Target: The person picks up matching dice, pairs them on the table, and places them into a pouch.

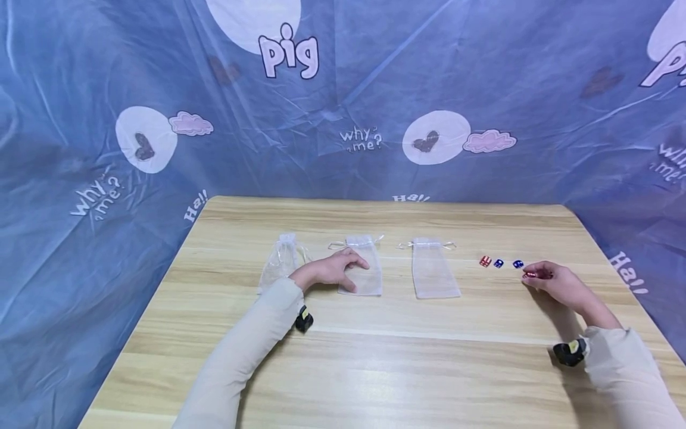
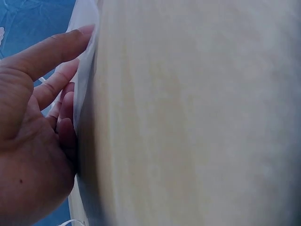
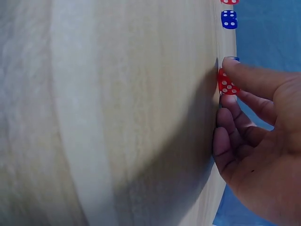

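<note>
My right hand (image 1: 557, 285) pinches a red die (image 3: 228, 82) between thumb and fingers, low over the tabletop. Beside its fingertips lies a blue die (image 1: 518, 264), mostly hidden behind the thumb in the right wrist view. Further left are another blue die (image 1: 498, 263) and a red die (image 1: 485, 261). My left hand (image 1: 333, 271) rests on the middle white mesh drawstring bag (image 1: 370, 280), thumb and fingers spread apart over it. In the left wrist view the fingertips touch the sheer fabric (image 2: 88, 61).
A second flat mesh bag (image 1: 435, 271) lies between the hands, its drawstring loops at the top. Left of my left hand is a third mesh bag (image 1: 276, 265), rumpled and drawn in near its top. The wooden table (image 1: 375, 369) meets a blue printed cloth (image 1: 332, 167) behind.
</note>
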The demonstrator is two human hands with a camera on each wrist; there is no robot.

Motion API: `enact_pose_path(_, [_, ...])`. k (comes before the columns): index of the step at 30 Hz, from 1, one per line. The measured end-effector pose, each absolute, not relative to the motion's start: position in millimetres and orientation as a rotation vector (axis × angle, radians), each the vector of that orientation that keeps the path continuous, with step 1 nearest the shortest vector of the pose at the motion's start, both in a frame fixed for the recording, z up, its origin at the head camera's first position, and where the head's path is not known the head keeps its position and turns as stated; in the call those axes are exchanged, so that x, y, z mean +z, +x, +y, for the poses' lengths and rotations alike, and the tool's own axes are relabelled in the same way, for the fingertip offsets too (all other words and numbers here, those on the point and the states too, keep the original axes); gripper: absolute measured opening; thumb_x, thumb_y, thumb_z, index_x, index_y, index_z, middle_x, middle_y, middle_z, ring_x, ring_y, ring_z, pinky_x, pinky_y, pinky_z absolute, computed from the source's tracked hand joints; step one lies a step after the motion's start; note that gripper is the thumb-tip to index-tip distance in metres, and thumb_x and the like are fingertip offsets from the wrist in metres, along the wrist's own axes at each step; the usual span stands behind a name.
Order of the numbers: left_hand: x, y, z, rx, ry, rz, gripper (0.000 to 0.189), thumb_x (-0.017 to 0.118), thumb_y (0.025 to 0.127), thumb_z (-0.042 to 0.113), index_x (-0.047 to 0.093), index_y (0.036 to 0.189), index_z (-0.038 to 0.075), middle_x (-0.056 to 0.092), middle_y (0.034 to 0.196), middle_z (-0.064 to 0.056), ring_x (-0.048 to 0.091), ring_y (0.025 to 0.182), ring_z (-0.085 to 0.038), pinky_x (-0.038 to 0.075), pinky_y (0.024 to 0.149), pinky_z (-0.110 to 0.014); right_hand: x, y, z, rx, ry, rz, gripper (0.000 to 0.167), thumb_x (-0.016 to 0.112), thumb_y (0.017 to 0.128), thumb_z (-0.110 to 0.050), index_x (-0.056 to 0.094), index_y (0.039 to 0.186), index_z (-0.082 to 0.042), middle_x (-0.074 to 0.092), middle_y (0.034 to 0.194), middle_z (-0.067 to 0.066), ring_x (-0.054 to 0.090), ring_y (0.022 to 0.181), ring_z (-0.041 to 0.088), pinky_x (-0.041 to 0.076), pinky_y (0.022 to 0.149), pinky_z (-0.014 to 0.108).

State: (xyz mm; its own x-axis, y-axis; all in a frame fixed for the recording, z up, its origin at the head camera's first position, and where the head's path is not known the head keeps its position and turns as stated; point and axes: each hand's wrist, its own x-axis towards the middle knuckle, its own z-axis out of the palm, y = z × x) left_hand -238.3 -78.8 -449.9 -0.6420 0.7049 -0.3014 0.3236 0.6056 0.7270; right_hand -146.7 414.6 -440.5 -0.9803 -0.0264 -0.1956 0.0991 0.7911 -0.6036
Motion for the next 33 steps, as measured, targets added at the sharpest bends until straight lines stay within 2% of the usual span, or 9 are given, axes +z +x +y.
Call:
enact_pose_path(8, [-453.2, -239.8, -80.0, 0.833, 0.824, 2.257, 0.059, 0.079, 0.075, 0.012, 0.056, 0.130, 0.016, 0.044, 0.127, -0.005, 0.044, 0.119, -0.020, 0.037, 0.105, -0.033, -432.3, -139.6, 408.2, -0.918, 0.055, 2.781, 0.042, 0.061, 0.095, -0.023, 0.055, 0.120, 0.011, 0.067, 0.103, 0.016, 0.052, 0.074, -0.008, 0.047, 0.064, 0.019])
enact_pose_path(10, [-453.6, -240.0, -80.1, 0.834, 0.822, 2.256, 0.060, 0.079, 0.075, 0.012, 0.056, 0.130, 0.015, 0.044, 0.128, -0.005, 0.044, 0.120, -0.020, 0.037, 0.106, -0.033, -429.6, -136.6, 401.6, -0.923, 0.033, 2.792, 0.041, 0.062, 0.094, -0.022, 0.056, 0.120, 0.009, 0.068, 0.103, 0.013, 0.051, 0.075, -0.010, 0.047, 0.064, 0.018])
enact_pose_path(13, [-453.1, -240.1, -79.7, 0.831, 0.822, 2.259, 0.061, 0.079, 0.074, 0.011, 0.056, 0.130, 0.015, 0.044, 0.128, -0.006, 0.044, 0.121, -0.021, 0.036, 0.107, -0.033, -426.3, -130.4, 388.2, -0.973, -0.033, 2.798, 0.037, 0.063, 0.093, -0.018, 0.058, 0.119, 0.007, 0.067, 0.100, -0.002, 0.050, 0.078, -0.011, 0.046, 0.065, 0.016])
enact_pose_path(16, [-451.6, -239.9, -79.2, 0.836, 0.818, 2.254, 0.061, 0.079, 0.073, 0.010, 0.056, 0.130, 0.015, 0.044, 0.128, -0.006, 0.044, 0.121, -0.021, 0.036, 0.107, -0.034, -421.3, -122.2, 372.2, -1.050, -0.115, 2.786, 0.034, 0.065, 0.091, -0.013, 0.060, 0.117, 0.007, 0.065, 0.094, -0.012, 0.053, 0.079, -0.010, 0.047, 0.066, 0.016])
enact_pose_path(20, [-450.6, -239.8, -79.2, 0.849, 0.812, 2.245, 0.061, 0.079, 0.073, 0.009, 0.057, 0.129, 0.015, 0.044, 0.128, -0.005, 0.044, 0.121, -0.021, 0.036, 0.107, -0.034, -409.8, -110.9, 346.8, -1.146, -0.208, 2.717, 0.034, 0.066, 0.090, -0.014, 0.060, 0.118, 0.005, 0.067, 0.095, -0.008, 0.058, 0.080, -0.003, 0.050, 0.068, 0.019])
enact_pose_path(24, [-451.0, -240.1, -79.8, 0.846, 0.810, 2.245, 0.061, 0.079, 0.074, 0.009, 0.056, 0.130, 0.015, 0.043, 0.128, -0.005, 0.043, 0.122, -0.020, 0.035, 0.108, -0.033, -402.2, -103.7, 320.2, -1.188, -0.344, 2.661, 0.030, 0.066, 0.090, -0.013, 0.062, 0.116, 0.002, 0.068, 0.099, -0.006, 0.059, 0.083, -0.002, 0.051, 0.070, 0.019])
enact_pose_path(29, [-450.7, -240.5, -80.1, 0.845, 0.805, 2.243, 0.061, 0.079, 0.074, 0.010, 0.057, 0.130, 0.015, 0.043, 0.128, -0.005, 0.042, 0.120, -0.019, 0.035, 0.107, -0.033, -409.0, -100.8, 288.7, -1.222, -0.634, 2.614, 0.021, 0.065, 0.087, -0.002, 0.066, 0.108, 0.002, 0.069, 0.092, 0.001, 0.058, 0.080, -0.002, 0.051, 0.067, 0.019])
enact_pose_path(33, [-449.0, -239.5, -79.4, 0.845, 0.804, 2.234, 0.060, 0.079, 0.075, 0.011, 0.056, 0.130, 0.016, 0.043, 0.128, -0.005, 0.042, 0.121, -0.020, 0.035, 0.107, -0.034, -416.7, -98.7, 265.9, -1.228, -0.746, 2.551, 0.021, 0.065, 0.083, 0.004, 0.066, 0.104, 0.001, 0.067, 0.088, 0.004, 0.054, 0.077, -0.003, 0.049, 0.064, 0.020])
